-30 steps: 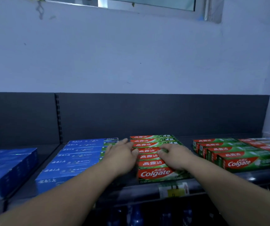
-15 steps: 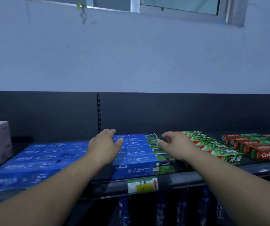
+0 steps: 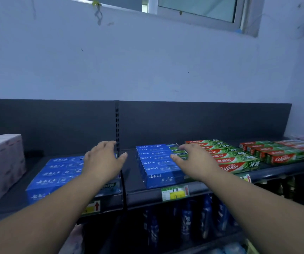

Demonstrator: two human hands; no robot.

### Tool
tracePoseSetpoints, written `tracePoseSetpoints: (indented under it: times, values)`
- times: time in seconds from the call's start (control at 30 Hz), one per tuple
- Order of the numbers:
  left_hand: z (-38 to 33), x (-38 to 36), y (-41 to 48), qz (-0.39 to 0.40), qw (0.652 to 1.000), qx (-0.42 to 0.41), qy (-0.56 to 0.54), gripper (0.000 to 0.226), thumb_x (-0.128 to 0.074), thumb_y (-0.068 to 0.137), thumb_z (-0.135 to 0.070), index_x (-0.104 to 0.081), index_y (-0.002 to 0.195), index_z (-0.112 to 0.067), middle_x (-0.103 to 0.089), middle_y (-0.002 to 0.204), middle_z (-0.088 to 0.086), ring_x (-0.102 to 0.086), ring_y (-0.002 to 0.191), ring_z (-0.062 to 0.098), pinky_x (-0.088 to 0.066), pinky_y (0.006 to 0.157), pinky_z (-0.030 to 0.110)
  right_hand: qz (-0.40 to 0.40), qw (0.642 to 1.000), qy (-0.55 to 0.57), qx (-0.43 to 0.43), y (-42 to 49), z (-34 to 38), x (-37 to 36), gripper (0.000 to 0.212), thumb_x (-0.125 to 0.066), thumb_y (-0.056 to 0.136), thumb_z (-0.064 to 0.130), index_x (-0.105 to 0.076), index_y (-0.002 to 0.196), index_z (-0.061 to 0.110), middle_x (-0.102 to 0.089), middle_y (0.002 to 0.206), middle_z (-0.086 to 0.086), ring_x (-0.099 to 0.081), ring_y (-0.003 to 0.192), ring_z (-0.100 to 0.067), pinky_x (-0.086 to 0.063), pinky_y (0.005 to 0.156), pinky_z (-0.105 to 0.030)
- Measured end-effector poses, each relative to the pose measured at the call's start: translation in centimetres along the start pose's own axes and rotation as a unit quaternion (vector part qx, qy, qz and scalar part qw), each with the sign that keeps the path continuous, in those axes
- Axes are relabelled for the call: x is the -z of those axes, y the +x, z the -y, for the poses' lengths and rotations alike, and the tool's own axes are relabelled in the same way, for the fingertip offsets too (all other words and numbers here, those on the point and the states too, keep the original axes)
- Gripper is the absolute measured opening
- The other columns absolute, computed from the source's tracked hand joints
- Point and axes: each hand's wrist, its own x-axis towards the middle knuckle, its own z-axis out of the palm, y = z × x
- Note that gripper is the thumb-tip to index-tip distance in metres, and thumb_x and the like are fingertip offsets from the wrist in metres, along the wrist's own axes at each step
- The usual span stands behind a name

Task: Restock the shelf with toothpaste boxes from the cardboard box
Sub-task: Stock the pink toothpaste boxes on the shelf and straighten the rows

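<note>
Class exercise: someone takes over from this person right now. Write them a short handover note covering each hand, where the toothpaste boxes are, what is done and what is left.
Left hand: open, empty, over the left blue stack.
Right hand: open, empty, at the right edge of the middle blue stack.
Red-and-green Colgate boxes lie further right in rows.
Done: these shelf rows are stocked.
Left: a bare gap between the two blue stacks. The cardboard supply box is not in view; find it, then fill gaps.
</note>
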Motion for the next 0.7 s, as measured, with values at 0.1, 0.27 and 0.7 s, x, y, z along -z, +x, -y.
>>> tracePoseSetpoints:
  times: [0.1, 0.27, 0.7]
  values:
    - [1.2, -0.2, -1.2, 0.002, 1.000, 0.010, 0.008, 0.061, -0.045, 0.093, -0.054, -0.036, 0.144, -0.022, -0.037, 0.149, 0.001, -0.037, 0.135, 0.022, -0.030, 0.109, 0.039, 0.018, 1.000, 0.010, 0.004, -1.3, 0.6, -0.7, 0.058, -0.049, 0.089, 0.063, -0.049, 0.136, 0.030, -0.043, 0.144, 0.004, -0.049, 0.125, -0.018, -0.042, 0.103, -0.037]
    - [0.2, -2.0, -3.2, 0.007, 1.000, 0.009, 0.010, 0.061, -0.045, 0.091, -0.055, -0.036, 0.143, -0.024, -0.036, 0.149, -0.002, -0.033, 0.137, 0.020, -0.027, 0.112, 0.040, 0.025, 1.000, 0.007, 0.015, -3.5, 0.1, -1.1, 0.059, -0.047, 0.090, 0.064, -0.047, 0.138, 0.030, -0.042, 0.144, 0.005, -0.048, 0.127, -0.016, -0.042, 0.102, -0.035]
    - [-19.6, -6.1, -8.1, 0.030, 0.989, -0.132, -0.054, 0.073, -0.052, 0.087, -0.057, -0.030, 0.145, -0.020, -0.033, 0.151, 0.003, -0.031, 0.138, 0.025, -0.028, 0.112, 0.041, -0.069, 0.990, -0.063, -0.106, -11.7, -14.1, 9.1, 0.067, -0.046, 0.089, 0.065, -0.036, 0.146, 0.030, -0.037, 0.148, 0.000, -0.040, 0.132, -0.026, -0.040, 0.104, -0.039]
